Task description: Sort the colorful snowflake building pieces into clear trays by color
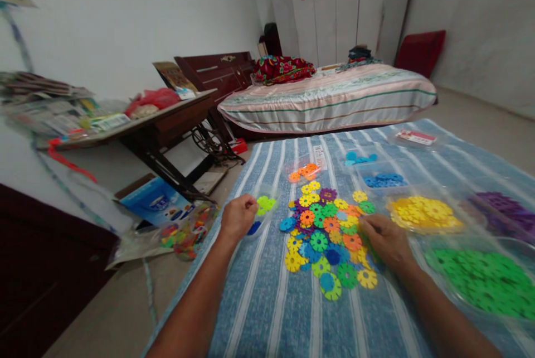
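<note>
A loose heap of flower-shaped plastic discs (319, 241) in several colours lies on the striped cloth. My left hand (239, 216) is closed beside a small clear tray (267, 223), left of the heap. Lime discs (264, 204) and dark blue discs (253, 228) lie in that tray. Whether those fingers pinch a disc is hidden. At the heap's right edge, my right hand (387, 241) has its fingers curled down near orange and green discs. What it grips, if anything, is out of sight behind the fingers.
Clear containers of yellow (424, 213), green (485, 277), purple (504, 210) and blue discs (384, 180) stand to the right. Orange discs (305, 172) fill a small tray behind the heap. A red-and-white card (417, 136) lies at the far edge; a cluttered side table (167, 114) stands left.
</note>
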{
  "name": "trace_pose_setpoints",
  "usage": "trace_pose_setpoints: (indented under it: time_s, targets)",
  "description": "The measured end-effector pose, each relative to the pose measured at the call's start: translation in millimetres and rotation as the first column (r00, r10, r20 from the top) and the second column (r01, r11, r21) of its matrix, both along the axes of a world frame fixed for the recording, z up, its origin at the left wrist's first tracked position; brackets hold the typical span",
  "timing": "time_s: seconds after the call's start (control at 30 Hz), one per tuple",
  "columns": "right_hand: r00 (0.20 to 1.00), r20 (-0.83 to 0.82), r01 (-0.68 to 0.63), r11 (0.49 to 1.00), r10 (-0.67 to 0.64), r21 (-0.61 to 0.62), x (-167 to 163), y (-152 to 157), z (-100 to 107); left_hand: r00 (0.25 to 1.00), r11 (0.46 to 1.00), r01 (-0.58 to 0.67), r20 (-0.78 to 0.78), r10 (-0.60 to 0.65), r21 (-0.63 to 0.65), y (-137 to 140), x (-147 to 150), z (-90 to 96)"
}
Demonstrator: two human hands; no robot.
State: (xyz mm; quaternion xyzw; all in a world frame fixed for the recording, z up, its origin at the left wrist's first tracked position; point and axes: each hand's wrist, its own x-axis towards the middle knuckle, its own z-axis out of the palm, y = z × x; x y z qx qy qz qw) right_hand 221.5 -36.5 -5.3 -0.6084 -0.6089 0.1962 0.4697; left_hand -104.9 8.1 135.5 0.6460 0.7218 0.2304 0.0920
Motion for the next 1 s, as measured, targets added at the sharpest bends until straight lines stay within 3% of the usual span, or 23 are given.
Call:
trace_pose_setpoints:
  time_s: [0.23,0.4,0.5,0.57,0.63,0.73,0.83,1.0]
  targets:
    - [1.0,0.005,0.003,1.0,-0.003,0.003,-0.4,1.3,0.6,0.999,0.991,-0.039,0.014,0.041,-0.128,45.1,-8.8,-32.9]
    - [1.0,0.015,0.012,1.0,-0.012,0.019,-0.7,1.8,2.9,0.998,0.995,-0.058,-0.029,0.055,-0.086,45.3,-8.9,-22.1]
    - [1.0,0.018,0.01,1.0,-0.011,0.029,-0.2,2.5,4.2,0.998,1.0,0.004,-0.069,-0.004,0.007,25.4,0.1,-7.3]
    - [1.0,0.022,0.009,1.0,-0.01,0.025,0.3,3.3,4.1,0.987,0.988,0.154,-0.043,-0.154,-0.004,1.6,13.2,-1.0]
    - [1.0,0.028,0.011,1.0,-0.012,0.015,0.8,4.1,3.3,0.941,0.941,0.337,-0.014,-0.338,-0.043,-26.6,30.6,0.2]
    - [0.999,0.032,0.014,1.0,-0.014,0.014,1.2,4.5,2.2,0.826,0.81,0.553,0.002,-0.564,-0.195,-65.3,57.9,-8.3]
    - [0.999,0.035,0.023,1.0,-0.024,0.02,1.3,4.2,2.4,0.775,0.74,0.593,-0.025,-0.632,-0.318,-90.2,80.2,-24.0]
    - [0.999,0.037,0.027,0.999,-0.027,0.019,1.7,4.2,2.8,0.803,0.769,0.483,-0.141,-0.58,-0.418,-109.2,105.0,-45.5]
